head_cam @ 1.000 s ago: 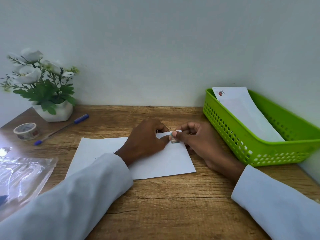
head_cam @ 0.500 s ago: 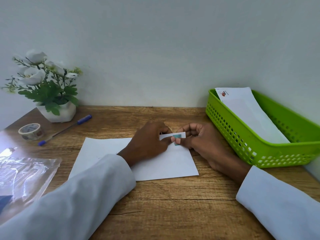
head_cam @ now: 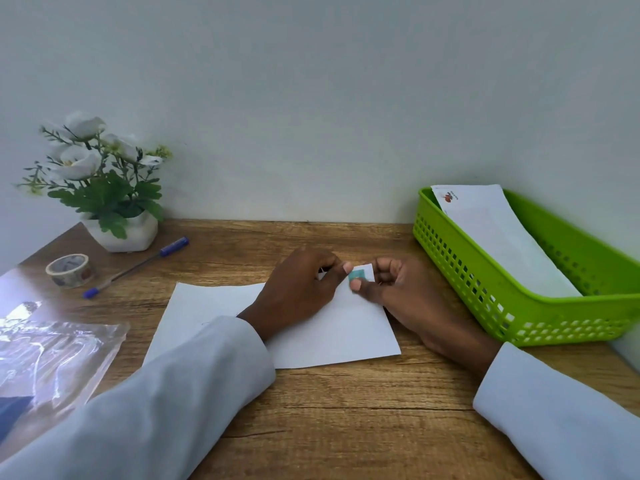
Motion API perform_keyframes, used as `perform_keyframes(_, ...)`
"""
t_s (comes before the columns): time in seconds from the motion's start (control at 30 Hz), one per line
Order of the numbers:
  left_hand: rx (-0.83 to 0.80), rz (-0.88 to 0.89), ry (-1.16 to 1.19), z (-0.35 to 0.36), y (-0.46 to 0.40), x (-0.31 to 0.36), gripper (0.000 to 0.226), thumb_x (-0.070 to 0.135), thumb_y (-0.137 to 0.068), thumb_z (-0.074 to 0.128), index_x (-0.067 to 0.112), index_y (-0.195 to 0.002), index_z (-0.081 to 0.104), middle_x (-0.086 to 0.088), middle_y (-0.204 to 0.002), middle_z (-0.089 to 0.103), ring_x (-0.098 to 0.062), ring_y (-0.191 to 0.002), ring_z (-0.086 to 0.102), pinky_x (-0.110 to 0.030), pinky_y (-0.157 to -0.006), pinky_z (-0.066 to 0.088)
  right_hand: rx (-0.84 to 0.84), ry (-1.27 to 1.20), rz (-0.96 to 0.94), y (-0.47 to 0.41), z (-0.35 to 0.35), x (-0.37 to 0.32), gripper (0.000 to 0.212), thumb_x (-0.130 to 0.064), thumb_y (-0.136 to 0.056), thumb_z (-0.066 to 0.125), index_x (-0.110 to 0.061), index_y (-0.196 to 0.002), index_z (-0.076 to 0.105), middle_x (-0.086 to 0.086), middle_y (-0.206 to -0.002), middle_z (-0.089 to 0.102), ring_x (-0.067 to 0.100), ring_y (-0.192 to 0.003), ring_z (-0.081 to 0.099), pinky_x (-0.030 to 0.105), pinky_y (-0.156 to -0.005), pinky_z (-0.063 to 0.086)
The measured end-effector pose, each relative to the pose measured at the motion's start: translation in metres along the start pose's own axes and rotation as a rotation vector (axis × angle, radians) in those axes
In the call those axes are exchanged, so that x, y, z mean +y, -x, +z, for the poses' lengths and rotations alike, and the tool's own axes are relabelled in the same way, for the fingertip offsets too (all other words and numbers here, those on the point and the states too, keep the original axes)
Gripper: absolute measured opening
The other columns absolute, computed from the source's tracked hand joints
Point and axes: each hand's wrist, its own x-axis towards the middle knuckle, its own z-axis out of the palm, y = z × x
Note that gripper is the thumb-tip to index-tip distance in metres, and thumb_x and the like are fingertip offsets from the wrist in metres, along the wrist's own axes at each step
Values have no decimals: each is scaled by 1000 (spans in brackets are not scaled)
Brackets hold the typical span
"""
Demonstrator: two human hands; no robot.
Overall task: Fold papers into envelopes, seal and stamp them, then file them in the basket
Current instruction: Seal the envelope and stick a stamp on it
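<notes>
A white envelope [head_cam: 332, 327] lies flat on the wooden desk in front of me. Over its far right corner both hands pinch a small white backing slip carrying a teal stamp [head_cam: 357, 274]. My left hand [head_cam: 298, 289] rests on the envelope, fingertips on the slip's left end. My right hand [head_cam: 398, 292] has its thumb on the stamp's lower edge and curled fingers behind the slip. At the right stands a green basket [head_cam: 502, 306] with a stamped white envelope [head_cam: 498, 237] leaning inside.
At the left are a potted white flower [head_cam: 104, 188], a roll of patterned tape [head_cam: 69, 270] and a blue pen [head_cam: 138, 266]. A clear plastic sleeve [head_cam: 52, 355] lies at the left edge. The wall stands close behind the desk.
The stamp slip has lifted slightly off the envelope corner and turned to show its teal face between both hands. The view has shifted a little.
</notes>
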Motion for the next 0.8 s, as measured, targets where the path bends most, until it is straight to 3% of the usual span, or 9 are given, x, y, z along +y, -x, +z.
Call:
perform_keyframes(0.13, -227, -59, 2, -26, -4, -3, 36, 44, -91, 61, 19, -65, 60, 9, -59, 58, -1, -53, 50, -18, -51, 34, 117, -96, 10, 1, 2, 0, 7, -16, -89, 72, -13, -94, 74, 5, -90, 79, 21, -81, 76, 36, -72, 61)
perform_keyframes(0.2, -311, -75, -24, -43, -7, -7, 37, 39, -90, 64, 15, -63, 57, 13, -56, 50, -1, -50, 42, -15, -50, 28, 141, -174, 52, 2, 2, 0, 10, -14, -88, 72, -9, -97, 74, 8, -91, 78, 26, -83, 75, 35, -71, 60)
perform_keyframes(0.27, -321, -95, -8, -63, -10, -7, 36, 34, -91, 65, 4, -70, 61, 5, -61, 51, -3, -53, 40, -16, -51, 30, 116, -265, 91, 6, 0, -5, 16, -12, -85, 75, -5, -99, 73, 10, -90, 79, 27, -84, 75, 33, -70, 59)
perform_keyframes(0.43, -103, -149, 217, -94, -16, 4, 24, 28, -90, 67, 9, -79, 74, -3, -72, 69, -7, -60, 58, -22, -56, 45, -52, -510, 155, 17, 0, -27, 36, -11, -77, 79, -5, -111, 70, 12, -102, 77, 26, -94, 74, 35, -78, 59)
perform_keyframes(0.63, 110, -192, 577, -112, -21, 36, 25, 24, -93, 63, 2, -87, 72, -16, -83, 73, -23, -72, 65, -33, -69, 52, -19, -648, 47, 33, 4, -62, 21, 0, -79, 74, 1, -100, 72, 15, -92, 78, 18, -69, 74, 25, -57, 59)
perform_keyframes(0.7, 158, -200, 680, -116, -27, 51, 24, 23, -93, 63, 1, -89, 72, -20, -90, 73, -27, -76, 67, -38, -75, 54, 4, -644, 4, 37, -2, -73, 18, 0, -81, 72, 2, -99, 73, 18, -94, 77, 18, -67, 73, 24, -57, 58)
perform_keyframes(0.8, 213, -216, 806, -120, -38, 76, 18, 19, -93, 62, 7, -87, 75, -13, -87, 75, -25, -74, 69, -35, -73, 57, 94, -633, -76, 39, -21, -89, 19, -5, -82, 72, 3, -99, 73, 20, -95, 76, 22, -72, 72, 29, -66, 61)
